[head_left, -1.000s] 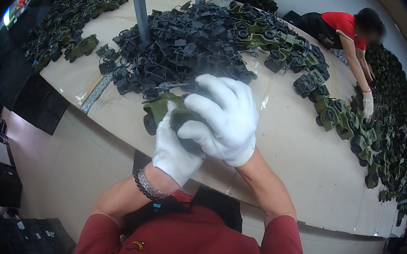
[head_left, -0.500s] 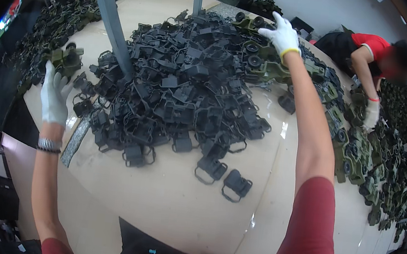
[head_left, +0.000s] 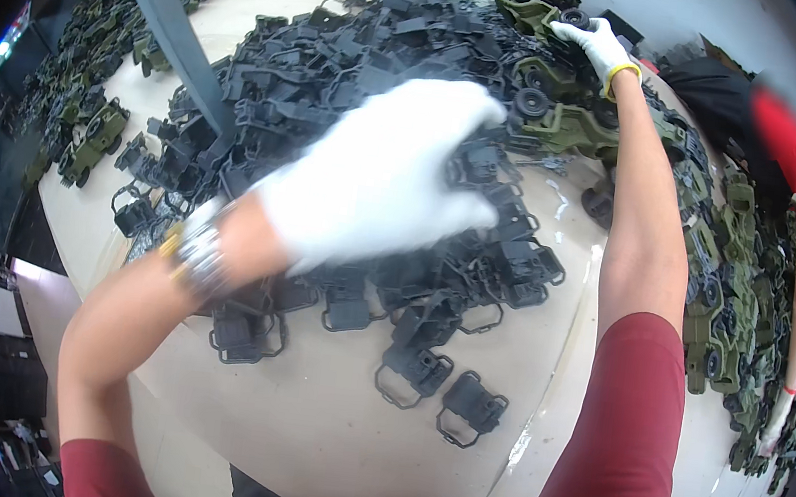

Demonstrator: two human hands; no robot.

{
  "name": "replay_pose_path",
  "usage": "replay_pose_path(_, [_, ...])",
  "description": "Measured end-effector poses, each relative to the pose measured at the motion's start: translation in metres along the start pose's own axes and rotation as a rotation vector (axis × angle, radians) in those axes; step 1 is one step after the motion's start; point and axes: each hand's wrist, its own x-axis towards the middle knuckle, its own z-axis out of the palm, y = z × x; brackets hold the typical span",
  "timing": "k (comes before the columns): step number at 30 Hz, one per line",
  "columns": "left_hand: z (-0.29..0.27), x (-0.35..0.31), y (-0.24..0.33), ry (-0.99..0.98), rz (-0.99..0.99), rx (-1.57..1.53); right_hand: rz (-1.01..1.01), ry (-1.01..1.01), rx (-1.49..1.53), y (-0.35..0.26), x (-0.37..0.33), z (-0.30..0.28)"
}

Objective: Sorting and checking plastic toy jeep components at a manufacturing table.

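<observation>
My left hand (head_left: 382,173), in a white glove and smeared by motion, hangs over the heap of black plastic frame parts (head_left: 284,88). Its thumb and fingers are spread apart, with nothing seen between them. My right hand (head_left: 602,54), gloved in white with a yellow cuff, reaches to the far right of the heap. Its fingers close on an olive-green toy vehicle (head_left: 532,16) with black wheels, by the rear wheel. More green toy vehicles (head_left: 569,126) lie just below that hand. A green toy vehicle (head_left: 91,140) rests at the left, apart from my hands.
A grey metal post (head_left: 163,25) rises through the left of the heap. Two loose black parts (head_left: 473,404) lie near the front of the pale table (head_left: 317,445). Rows of green vehicles (head_left: 708,284) line the right, where a co-worker in red (head_left: 792,146) bends over them.
My left hand has left the green toy vehicle at the left and swung right over the heap. My right hand has closed on a vehicle. The co-worker's arm has shifted nearer.
</observation>
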Motion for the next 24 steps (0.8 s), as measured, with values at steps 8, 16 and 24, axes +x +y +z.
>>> replay_pose_path(8, [0.102,0.178,-0.061,-0.072,-0.233,-0.059,-0.012,0.010,0.715,0.046,-0.102,-0.051])
replay_pose_path(16, [0.154,0.197,-0.027,-0.127,-0.375,-0.183,-0.024,0.141,0.280,0.082,-0.151,-0.088])
replay_pose_path(24, [0.178,0.166,0.067,-0.243,-0.126,-0.413,0.111,0.133,0.581,0.079,-0.257,-0.139])
